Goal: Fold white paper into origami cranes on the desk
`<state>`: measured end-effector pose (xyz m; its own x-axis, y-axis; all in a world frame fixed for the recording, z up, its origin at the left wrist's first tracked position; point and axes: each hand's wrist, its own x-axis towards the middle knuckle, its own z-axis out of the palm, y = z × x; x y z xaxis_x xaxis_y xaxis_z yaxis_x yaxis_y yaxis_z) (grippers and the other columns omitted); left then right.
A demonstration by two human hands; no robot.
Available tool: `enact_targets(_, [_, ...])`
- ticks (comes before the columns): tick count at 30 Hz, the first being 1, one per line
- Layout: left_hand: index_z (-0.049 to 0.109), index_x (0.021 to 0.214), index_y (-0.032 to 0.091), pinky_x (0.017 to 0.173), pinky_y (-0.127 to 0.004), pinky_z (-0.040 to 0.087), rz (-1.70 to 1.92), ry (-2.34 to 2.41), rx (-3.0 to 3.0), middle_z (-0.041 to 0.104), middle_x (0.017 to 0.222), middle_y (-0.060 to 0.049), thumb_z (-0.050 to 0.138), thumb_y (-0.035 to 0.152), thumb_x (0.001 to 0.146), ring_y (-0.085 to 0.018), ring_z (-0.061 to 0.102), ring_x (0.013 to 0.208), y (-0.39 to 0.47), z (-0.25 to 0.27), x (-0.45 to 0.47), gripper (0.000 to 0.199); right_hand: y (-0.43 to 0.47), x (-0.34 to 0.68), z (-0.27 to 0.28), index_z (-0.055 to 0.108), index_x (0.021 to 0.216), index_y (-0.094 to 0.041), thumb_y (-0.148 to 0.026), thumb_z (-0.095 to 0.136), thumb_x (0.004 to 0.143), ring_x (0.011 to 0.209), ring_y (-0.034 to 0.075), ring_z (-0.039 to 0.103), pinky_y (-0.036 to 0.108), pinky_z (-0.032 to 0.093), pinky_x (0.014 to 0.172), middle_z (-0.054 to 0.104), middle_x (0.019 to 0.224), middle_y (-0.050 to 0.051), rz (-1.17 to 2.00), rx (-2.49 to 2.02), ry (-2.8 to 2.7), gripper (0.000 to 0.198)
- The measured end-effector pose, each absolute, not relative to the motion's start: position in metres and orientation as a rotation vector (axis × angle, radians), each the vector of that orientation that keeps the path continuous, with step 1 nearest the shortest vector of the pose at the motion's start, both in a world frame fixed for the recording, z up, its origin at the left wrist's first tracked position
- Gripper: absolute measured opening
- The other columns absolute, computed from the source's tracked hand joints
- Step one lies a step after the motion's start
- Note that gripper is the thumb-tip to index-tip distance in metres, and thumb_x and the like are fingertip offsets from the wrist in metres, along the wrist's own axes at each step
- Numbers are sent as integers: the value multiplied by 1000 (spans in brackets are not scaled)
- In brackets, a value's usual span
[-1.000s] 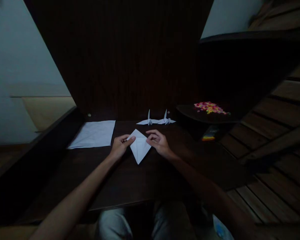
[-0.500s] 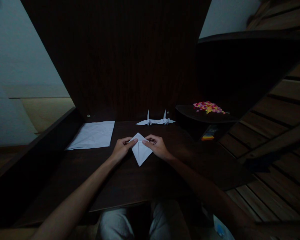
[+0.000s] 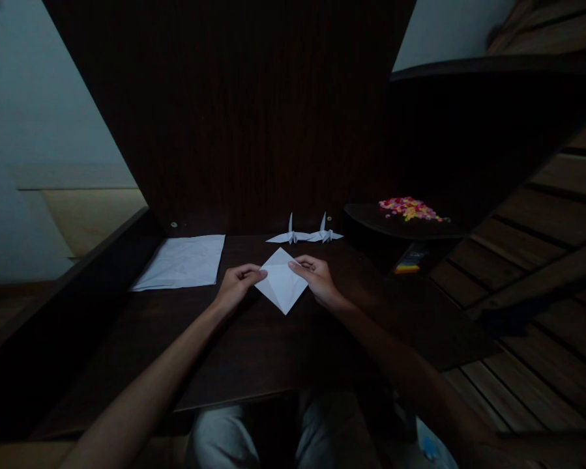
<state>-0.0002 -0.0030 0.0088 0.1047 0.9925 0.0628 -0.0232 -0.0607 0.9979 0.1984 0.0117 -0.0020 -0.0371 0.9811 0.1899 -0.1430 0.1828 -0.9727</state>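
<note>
A white folded paper square point(image 3: 283, 286), turned so that one corner points toward me, is held above the dark desk. My left hand point(image 3: 238, 284) pinches its left corner between thumb and fingers. On the opposite side my right hand point(image 3: 317, 279) grips the upper right edge, thumb on top and fingers behind. Faint crease lines run across the paper's face. Just beyond the hands, two white origami cranes point(image 3: 305, 236) stand side by side at the back of the desk.
White paper sheets point(image 3: 182, 264) lie at the back left of the desk point(image 3: 214, 365). To the right, a small corner shelf point(image 3: 371, 218) carries a heap of pink and yellow pieces point(image 3: 410, 208). A raised side board point(image 3: 68, 306) borders the left.
The paper has shifted slightly right and away from me. Its upright centre slit with folded-in flaps no longer shows; a smoother creased face does. Both hands still hold it.
</note>
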Motion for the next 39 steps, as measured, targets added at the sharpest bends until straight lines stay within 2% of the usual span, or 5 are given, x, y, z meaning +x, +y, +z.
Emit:
enact_targets(7, [71,72,15,70,-30,48,1205,1035,1330,71,74,-6,81,48,55,-19,64,70,-4,7,-1,38,13,199,-3,67,71,-17,-40,80,59,60,14,60,25,43,58,68,68,1,1423,-912,-1079,28])
enact_targets(12, [70,72,15,67,-29,47,1244,1094,1363,70,71,-5,79,49,58,-18,62,68,-3,8,-3,38,13,199,-2,67,70,-17,-39,80,58,58,13,58,24,42,57,67,66,0,1383,-901,-1094,28])
enact_targets(18, [71,92,16,69,-30,47,1232,1104,1490,69,82,-6,76,46,65,-20,62,75,-6,10,-3,40,10,195,-3,68,73,-17,-41,80,58,60,14,59,25,43,57,67,69,1,1323,-918,-1160,31])
enact_targets(24, [72,70,18,83,-33,45,1264,1078,1684,66,95,-7,74,43,68,-22,60,91,-5,11,-4,25,9,194,-5,68,72,-17,-42,77,61,63,14,57,25,42,59,66,70,1,1297,-914,-1258,28])
enact_targets(39, [74,71,17,65,-29,43,1368,1227,1612,61,67,-3,73,45,68,-17,53,68,-4,9,-6,28,9,199,0,63,62,-18,-37,68,73,68,15,55,28,42,67,60,67,0,935,-906,-1599,22])
